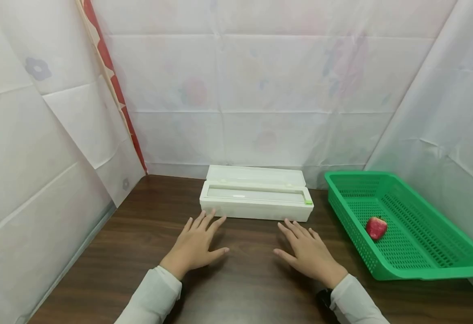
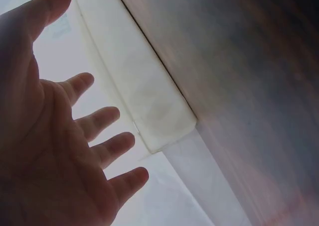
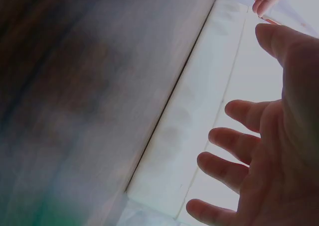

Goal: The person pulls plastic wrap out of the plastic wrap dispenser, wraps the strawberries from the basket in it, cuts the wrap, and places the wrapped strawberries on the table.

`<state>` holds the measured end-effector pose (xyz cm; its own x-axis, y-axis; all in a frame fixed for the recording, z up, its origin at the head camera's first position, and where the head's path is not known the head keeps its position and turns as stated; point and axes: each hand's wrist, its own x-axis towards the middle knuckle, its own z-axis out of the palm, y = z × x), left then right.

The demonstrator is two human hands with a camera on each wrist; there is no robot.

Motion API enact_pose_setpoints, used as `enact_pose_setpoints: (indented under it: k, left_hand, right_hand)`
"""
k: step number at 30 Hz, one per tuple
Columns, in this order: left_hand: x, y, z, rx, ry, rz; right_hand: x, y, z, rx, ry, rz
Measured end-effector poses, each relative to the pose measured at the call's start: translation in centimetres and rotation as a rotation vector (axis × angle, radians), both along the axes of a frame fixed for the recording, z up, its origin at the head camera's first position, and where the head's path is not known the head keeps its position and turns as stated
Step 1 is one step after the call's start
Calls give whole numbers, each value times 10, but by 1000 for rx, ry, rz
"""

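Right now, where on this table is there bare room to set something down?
Bare wood lies left of the white box, toward the draped wall, and between the hands. The green basket fills the right side, holding only a red fruit.

Quick count – two hands, left (image 1: 193, 245) and right (image 1: 307, 252), one white box (image 1: 256, 199), one green basket (image 1: 402, 265), one red fruit (image 1: 376, 227) – that's all.
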<state>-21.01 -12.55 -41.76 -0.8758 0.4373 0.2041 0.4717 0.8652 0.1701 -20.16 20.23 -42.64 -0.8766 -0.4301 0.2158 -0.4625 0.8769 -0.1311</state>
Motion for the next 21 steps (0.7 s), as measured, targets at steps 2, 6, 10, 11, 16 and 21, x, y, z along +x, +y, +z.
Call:
enact_pose_setpoints:
  k: [2, 6, 10, 11, 16, 21]
  left_hand:
    - [0, -1, -1, -1, -7, -1]
    - [-1, -1, -3, -4, -9, -6]
    - [-2, 0, -1, -11, -16, -11]
    - [-2, 1, 0, -14, -14, -12]
    - [-6, -1, 5, -22, 20, -29]
    - [-12, -5, 13, 1, 102, -37]
  right_hand:
    - [0, 0, -1, -3, -2, -2]
    - [0, 0, -1, -6, 1, -2]
    - [0, 1, 1, -1, -3, 1]
    - [0, 1, 2, -1, 0, 2]
    - [-1, 3, 7, -15, 32, 8]
    - [-5, 7, 10, -11, 96, 15]
